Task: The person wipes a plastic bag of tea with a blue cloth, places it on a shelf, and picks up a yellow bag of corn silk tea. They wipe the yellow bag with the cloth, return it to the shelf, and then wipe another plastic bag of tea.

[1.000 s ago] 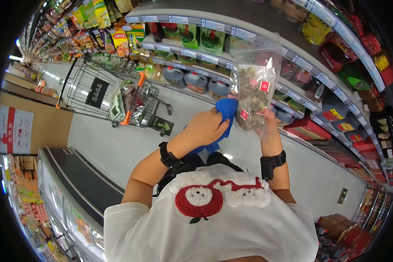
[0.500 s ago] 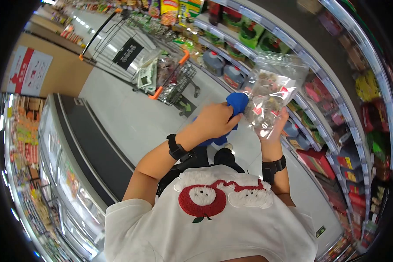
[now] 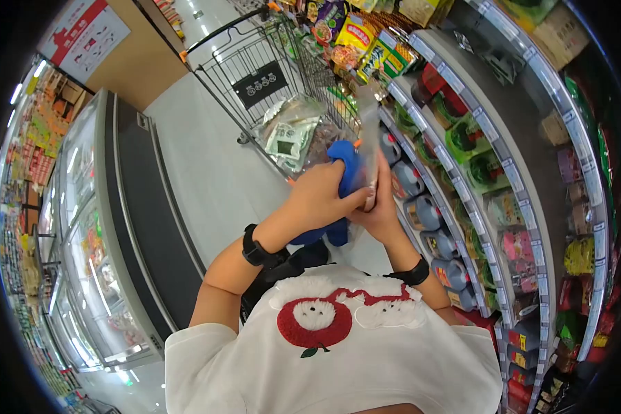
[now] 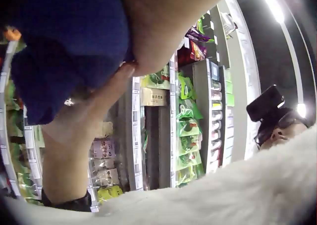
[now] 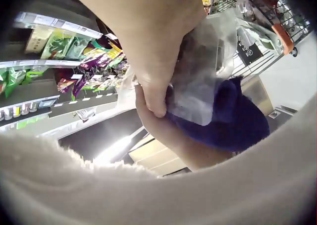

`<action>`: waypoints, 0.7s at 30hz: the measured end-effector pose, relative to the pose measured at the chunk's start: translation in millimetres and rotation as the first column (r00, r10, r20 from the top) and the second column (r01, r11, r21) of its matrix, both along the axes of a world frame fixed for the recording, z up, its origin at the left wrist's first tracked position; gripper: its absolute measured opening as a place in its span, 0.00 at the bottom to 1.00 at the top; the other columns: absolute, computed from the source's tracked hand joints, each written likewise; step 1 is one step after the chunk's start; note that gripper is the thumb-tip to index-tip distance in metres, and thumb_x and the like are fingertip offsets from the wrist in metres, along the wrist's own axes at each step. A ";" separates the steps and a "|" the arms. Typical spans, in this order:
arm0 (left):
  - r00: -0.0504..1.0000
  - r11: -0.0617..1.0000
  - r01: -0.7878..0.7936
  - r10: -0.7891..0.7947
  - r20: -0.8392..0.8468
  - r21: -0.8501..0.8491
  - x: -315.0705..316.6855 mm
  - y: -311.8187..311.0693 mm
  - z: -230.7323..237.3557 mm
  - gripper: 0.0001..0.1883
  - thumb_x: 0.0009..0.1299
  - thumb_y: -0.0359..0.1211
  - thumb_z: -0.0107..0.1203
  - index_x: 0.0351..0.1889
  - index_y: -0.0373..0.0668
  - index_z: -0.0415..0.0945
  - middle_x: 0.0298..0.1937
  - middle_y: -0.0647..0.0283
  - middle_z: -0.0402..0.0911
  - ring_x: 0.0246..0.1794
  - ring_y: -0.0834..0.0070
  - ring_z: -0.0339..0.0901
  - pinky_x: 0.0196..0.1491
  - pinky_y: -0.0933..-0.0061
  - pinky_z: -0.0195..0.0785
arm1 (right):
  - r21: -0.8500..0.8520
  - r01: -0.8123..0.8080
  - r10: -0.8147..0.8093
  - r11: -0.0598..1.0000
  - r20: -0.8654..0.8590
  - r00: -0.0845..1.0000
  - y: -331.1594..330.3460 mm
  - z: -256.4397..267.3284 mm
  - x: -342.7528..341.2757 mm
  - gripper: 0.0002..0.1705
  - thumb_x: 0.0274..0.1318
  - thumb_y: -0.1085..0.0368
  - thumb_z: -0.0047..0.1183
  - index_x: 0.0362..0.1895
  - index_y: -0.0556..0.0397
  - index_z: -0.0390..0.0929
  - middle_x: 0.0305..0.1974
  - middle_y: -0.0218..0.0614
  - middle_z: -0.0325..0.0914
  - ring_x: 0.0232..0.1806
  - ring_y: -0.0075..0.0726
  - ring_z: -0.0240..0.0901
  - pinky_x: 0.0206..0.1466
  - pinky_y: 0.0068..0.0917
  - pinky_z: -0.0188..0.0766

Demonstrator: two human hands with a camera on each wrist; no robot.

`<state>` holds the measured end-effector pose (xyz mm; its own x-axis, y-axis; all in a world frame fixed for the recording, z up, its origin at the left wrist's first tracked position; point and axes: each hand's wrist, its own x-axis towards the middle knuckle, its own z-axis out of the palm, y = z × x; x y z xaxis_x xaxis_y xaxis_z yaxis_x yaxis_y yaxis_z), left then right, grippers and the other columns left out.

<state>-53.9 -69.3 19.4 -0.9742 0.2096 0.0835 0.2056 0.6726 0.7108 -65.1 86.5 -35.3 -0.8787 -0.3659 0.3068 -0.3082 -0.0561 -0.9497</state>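
Observation:
In the head view my left hand (image 3: pixel 317 193) grips a bunched blue cloth (image 3: pixel 343 160), part of which hangs below the hand. Just right of it, my right hand (image 3: pixel 381 215) holds a clear plastic bag (image 3: pixel 370 131), seen almost edge-on and upright. Both hands are close together, with the left thumb at the bag's lower part. The right wrist view shows the clear bag (image 5: pixel 198 81) under the right hand's fingers, overlapping the blue cloth (image 5: pixel 240 118). The cloth (image 4: pixel 74 47) fills much of the left wrist view; the bag's contents are mostly hidden.
A shopping cart (image 3: pixel 221 76) holding packaged goods (image 3: pixel 293 141) stands just beyond the hands. Stocked shelves (image 3: pixel 476 159) run along the right, with large jugs (image 3: pixel 424 212) on the lowest level. A freezer cabinet (image 3: pixel 141 221) lines the left side of the aisle.
The clear bag has turned from facing the head camera to nearly edge-on. My right hand has come left to my left hand. The view has swung, bringing the cart nearer.

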 end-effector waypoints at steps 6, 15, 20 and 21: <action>1.000 0.979 0.003 -0.007 0.020 0.206 -33.1 -62.6 -14.4 0.12 0.61 0.34 0.55 0.28 0.33 0.71 0.26 0.52 0.77 0.25 0.59 0.75 0.28 0.65 0.66 | -0.011 0.005 -0.002 1.000 0.218 0.976 -30.9 -27.8 -55.9 0.57 0.36 0.68 0.63 0.69 0.50 0.41 0.66 0.40 0.50 0.67 0.40 0.48 0.66 0.35 0.47; 0.929 0.561 -0.119 -0.229 0.292 0.819 -59.6 -122.8 -13.7 0.10 0.63 0.29 0.55 0.41 0.36 0.76 0.34 0.70 0.79 0.33 0.85 0.72 0.38 0.82 0.66 | -0.727 -0.266 0.711 0.634 0.411 0.571 -18.7 -68.9 -74.5 0.35 0.55 0.66 0.51 0.65 0.55 0.51 0.63 0.43 0.58 0.63 0.45 0.58 0.62 0.47 0.57; 0.988 0.890 -0.151 0.155 0.026 0.430 -80.2 -128.8 -13.2 0.12 0.60 0.35 0.60 0.33 0.36 0.75 0.23 0.64 0.78 0.21 0.79 0.72 0.26 0.75 0.65 | -0.634 -0.147 0.566 0.760 0.532 0.630 -32.8 -12.1 -71.6 0.33 0.56 0.70 0.49 0.65 0.52 0.51 0.61 0.41 0.60 0.62 0.42 0.59 0.60 0.42 0.61; 0.950 0.912 -0.267 0.303 -0.073 0.313 -84.7 -130.8 -14.0 0.13 0.59 0.37 0.61 0.32 0.36 0.74 0.22 0.60 0.77 0.19 0.74 0.72 0.25 0.73 0.64 | -0.605 -0.129 0.531 0.785 0.552 0.643 -33.3 -9.5 -73.3 0.31 0.58 0.71 0.47 0.65 0.53 0.52 0.61 0.41 0.60 0.61 0.41 0.60 0.59 0.41 0.63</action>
